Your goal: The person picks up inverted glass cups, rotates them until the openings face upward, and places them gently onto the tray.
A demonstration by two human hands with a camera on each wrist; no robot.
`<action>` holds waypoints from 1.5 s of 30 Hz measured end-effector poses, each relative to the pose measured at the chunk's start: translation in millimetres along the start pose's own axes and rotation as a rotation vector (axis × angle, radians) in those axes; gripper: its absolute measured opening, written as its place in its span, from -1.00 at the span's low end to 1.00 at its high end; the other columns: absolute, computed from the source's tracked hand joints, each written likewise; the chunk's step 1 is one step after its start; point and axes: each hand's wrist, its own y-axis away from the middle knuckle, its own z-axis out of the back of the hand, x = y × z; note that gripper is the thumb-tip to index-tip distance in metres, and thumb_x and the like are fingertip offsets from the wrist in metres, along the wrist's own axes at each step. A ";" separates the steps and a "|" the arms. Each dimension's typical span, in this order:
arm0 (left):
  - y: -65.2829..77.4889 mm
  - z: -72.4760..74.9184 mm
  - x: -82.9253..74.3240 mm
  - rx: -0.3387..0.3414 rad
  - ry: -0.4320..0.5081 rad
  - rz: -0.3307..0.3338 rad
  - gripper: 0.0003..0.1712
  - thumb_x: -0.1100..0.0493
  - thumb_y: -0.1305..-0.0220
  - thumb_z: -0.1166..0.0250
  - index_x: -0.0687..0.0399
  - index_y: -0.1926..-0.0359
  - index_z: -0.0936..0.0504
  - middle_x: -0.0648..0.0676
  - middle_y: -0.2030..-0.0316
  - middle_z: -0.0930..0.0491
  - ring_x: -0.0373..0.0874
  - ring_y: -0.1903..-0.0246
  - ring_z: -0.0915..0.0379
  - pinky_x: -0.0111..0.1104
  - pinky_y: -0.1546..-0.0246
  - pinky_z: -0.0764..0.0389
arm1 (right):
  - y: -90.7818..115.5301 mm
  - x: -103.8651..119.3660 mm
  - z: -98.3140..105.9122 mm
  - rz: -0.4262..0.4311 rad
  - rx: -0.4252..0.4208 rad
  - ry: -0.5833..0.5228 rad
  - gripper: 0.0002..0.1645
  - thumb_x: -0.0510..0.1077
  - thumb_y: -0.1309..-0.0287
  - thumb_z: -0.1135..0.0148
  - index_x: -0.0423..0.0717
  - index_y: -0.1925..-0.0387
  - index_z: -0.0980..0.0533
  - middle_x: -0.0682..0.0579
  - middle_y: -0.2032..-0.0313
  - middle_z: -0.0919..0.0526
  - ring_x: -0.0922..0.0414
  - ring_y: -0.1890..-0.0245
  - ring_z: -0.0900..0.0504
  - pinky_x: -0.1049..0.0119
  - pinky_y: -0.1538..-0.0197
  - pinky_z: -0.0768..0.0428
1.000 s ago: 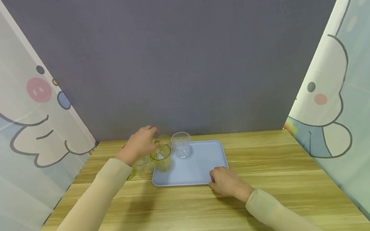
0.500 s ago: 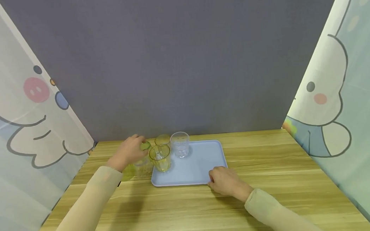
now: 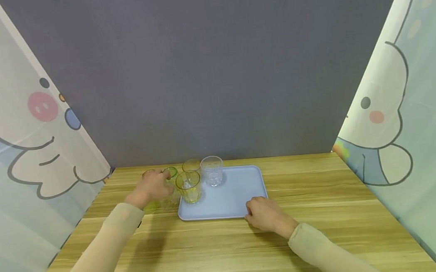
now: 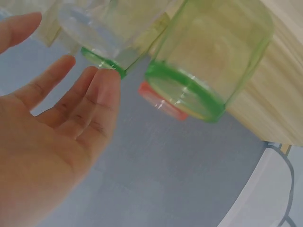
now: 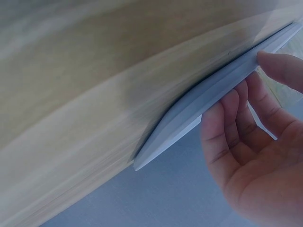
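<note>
My left hand (image 3: pixel 151 189) is low among the glasses left of the tray, thumb apart from the loosely bent fingers. Its fingertips are close to a clear glass (image 4: pixel 90 28), partly hidden behind the hand in the head view. Beside that glass, a green glass (image 4: pixel 213 52) shows in the left wrist view. My right hand (image 3: pixel 265 214) pinches the pale blue tray (image 3: pixel 240 193) at its near right corner, with the thumb at the outer edge and the fingers curled over the rim. A yellow glass (image 3: pixel 190 192) and another clear glass (image 3: pixel 213 173) stand on the tray's left side.
Behind the left hand are a green-rimmed glass (image 3: pixel 170 172) and a reddish rim (image 3: pixel 149 172). An amber-rimmed glass (image 3: pixel 191 164) stands at the tray's far left corner. A grey panel (image 3: pixel 214 78) rises behind the wooden table (image 3: pixel 318 188).
My left hand has moved left and down from above the glasses, to the clear glass left of the tray. My right hand stays on the tray's corner.
</note>
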 end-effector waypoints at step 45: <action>29.9 10.8 0.5 0.045 0.205 0.009 -0.48 0.12 -0.24 -0.37 0.31 -0.15 -0.58 0.33 -0.14 -0.37 0.29 -0.21 -0.22 0.12 -0.04 -0.47 | -0.1 2.4 1.3 -0.029 0.016 -0.035 -0.64 -0.10 -0.14 -0.44 0.03 0.64 -0.45 0.19 0.56 -0.47 0.21 0.52 -0.44 0.27 0.53 -0.46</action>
